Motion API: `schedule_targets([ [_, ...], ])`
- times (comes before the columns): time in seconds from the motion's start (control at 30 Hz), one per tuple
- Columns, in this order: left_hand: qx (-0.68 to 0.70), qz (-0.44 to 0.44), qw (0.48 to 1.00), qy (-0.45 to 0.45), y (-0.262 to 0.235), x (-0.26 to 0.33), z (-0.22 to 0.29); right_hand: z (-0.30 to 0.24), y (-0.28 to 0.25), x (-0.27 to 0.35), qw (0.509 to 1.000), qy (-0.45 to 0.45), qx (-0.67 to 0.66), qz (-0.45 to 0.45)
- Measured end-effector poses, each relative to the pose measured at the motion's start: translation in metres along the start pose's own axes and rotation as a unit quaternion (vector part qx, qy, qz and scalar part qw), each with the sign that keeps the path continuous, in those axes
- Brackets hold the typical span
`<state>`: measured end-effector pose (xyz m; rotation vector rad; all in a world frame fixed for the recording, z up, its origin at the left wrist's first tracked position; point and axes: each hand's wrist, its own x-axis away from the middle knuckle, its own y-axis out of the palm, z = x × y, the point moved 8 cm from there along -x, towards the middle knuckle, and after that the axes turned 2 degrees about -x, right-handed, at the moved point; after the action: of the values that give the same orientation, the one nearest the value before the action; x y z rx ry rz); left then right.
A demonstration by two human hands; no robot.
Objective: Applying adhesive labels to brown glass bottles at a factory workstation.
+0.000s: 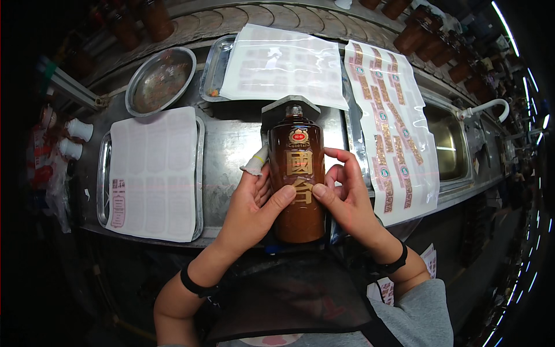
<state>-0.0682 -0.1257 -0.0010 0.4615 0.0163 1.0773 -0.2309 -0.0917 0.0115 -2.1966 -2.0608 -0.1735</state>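
A brown glazed liquor bottle (297,222) with large gold characters and a small red-and-gold emblem lies between my hands, its neck pointing away from me. My left hand (254,199) is wrapped round its left side, the thumb on the lower gold character. A white cover with a yellow band sits on one finger of that hand. From the right, my right hand (350,199) grips the bottle, thumb pressed on the front beside the same character, index finger bent near the bottle's shoulder. A grey angular block (272,110) shows behind the neck.
Left, a metal tray bears a label sheet (156,168) with few labels left; behind it stands a round metal bowl (161,81). Another sheet (286,66) covers a tray at the back. To the right are a strip-label sheet (387,133), a sink (451,141) and several brown bottles (425,37).
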Motion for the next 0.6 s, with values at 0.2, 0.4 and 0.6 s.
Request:
schedule_targets([
  [0.2,-0.012,-0.005,1.0,0.01,0.0005,-0.0005,-0.001,0.0007,0.0003,-0.0006,1.0,-0.002,-0.016,0.0],
  [0.4,-0.004,-0.005,1.0,0.011,0.0015,-0.0004,0.0011,-0.0023,0.0007,0.0006,1.0,0.009,0.003,-0.003],
  [0.6,-0.015,-0.009,1.0,0.019,0.0018,-0.0009,0.0007,-0.0015,0.0008,0.0005,1.0,0.007,-0.004,-0.004],
])
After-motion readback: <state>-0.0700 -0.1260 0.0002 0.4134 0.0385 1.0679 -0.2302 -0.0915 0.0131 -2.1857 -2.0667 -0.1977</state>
